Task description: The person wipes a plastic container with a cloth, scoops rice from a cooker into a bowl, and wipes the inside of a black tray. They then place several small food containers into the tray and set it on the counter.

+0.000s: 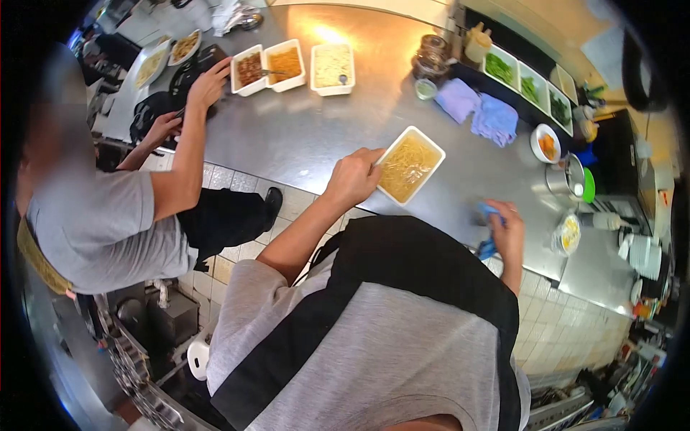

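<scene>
Clasping a white tub (pixel 426 180) is the left hand (pixel 356 177), fingers closed; the right hand (pixel 509 225), loosely curled, is holding a blue cloth (pixel 488 248).

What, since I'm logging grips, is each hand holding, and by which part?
The left hand holds the white container by its left-side edge. The right hand holds what looks like a blue cloth; blur hides which part.

My grey tee (pixel 402 345) under a black apron (pixel 424 248)
The tee is pale, heathered, with a round neck (pixel 431 399) and a short left sleeve (pixel 248 298); broad flat straps (pixel 277 363) run to my shoulders, a thin dark cord (pixel 314 260) shows at my left side, and my left hand (pixel 356 176) and right hand (pixel 509 226) are bare.
</scene>
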Available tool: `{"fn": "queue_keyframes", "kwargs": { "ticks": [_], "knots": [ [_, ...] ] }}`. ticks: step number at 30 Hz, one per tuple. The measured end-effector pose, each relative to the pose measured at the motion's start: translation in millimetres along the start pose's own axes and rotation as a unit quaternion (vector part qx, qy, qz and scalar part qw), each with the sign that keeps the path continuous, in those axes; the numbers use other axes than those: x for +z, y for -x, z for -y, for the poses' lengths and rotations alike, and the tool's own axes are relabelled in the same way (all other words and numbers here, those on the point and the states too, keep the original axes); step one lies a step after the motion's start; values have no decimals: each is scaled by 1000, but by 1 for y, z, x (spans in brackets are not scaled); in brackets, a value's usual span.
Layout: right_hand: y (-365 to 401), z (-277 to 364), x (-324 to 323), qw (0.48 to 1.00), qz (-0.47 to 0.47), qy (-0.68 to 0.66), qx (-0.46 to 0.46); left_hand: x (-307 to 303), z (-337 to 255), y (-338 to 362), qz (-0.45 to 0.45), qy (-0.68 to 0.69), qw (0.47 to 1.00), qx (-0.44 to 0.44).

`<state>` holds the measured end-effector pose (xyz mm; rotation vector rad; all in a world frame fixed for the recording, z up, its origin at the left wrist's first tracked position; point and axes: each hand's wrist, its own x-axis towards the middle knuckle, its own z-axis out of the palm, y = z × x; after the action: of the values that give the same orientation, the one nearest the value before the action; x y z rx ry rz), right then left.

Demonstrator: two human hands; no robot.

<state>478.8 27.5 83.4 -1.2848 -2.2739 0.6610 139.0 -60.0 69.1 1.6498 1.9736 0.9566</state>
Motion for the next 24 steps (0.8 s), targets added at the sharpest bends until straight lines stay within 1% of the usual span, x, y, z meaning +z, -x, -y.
{"fn": "queue_keyframes", "kwargs": {
  "ticks": [2, 4, 5, 6, 8, 9, 10, 13, 14, 15, 16, 17, 18, 20, 21, 22, 24],
  "knots": [
    [0, -49, -8, 991, -99, 75, 53, -16, 15, 8, -39, -22, 999, -15],
    [5, -95, -12, 965, -147, 193, 102, -31, 35, 15, -89, -35, 995, -32],
    [8, -108, -8, 944, -172, 251, 127, -38, 45, 18, -110, -49, 992, -37],
    [11, -114, 0, 937, -185, 264, 138, -45, 55, 20, -131, -64, 989, -40],
    [16, -123, 11, 919, -214, 289, 164, -57, 68, 22, -140, -42, 985, -94],
    [14, -122, 11, 917, -212, 295, 167, -63, 71, 21, -143, -30, 982, -120],
    [13, -121, 12, 914, -212, 300, 173, -67, 74, 20, -141, -30, 981, -127],
    [12, -121, 16, 914, -223, 291, 174, -75, 75, 12, -123, -38, 984, -126],
    [11, -123, 15, 914, -230, 285, 172, -74, 73, 8, -120, 4, 983, -138],
    [9, -115, 15, 914, -231, 273, 191, -71, 69, 3, -113, 47, 981, -149],
    [8, -114, 16, 915, -241, 272, 176, -67, 66, -2, -103, 90, 977, -161],
    [8, -115, 16, 914, -251, 273, 163, -63, 64, -9, -96, 89, 980, -149],
    [9, -117, 14, 912, -261, 278, 149, -56, 66, -17, -93, 119, 975, -164],
    [7, -115, 13, 916, -262, 257, 161, -39, 66, -34, -87, 178, 960, -200],
    [6, -113, 12, 919, -262, 247, 164, -34, 59, -43, -86, 179, 958, -207],
    [6, -111, 10, 922, -260, 237, 163, -27, 61, -52, -97, 208, 952, -204],
    [8, -113, 6, 935, -254, 214, 125, -7, 77, -70, -122, 267, 934, -204]
  ]
}}
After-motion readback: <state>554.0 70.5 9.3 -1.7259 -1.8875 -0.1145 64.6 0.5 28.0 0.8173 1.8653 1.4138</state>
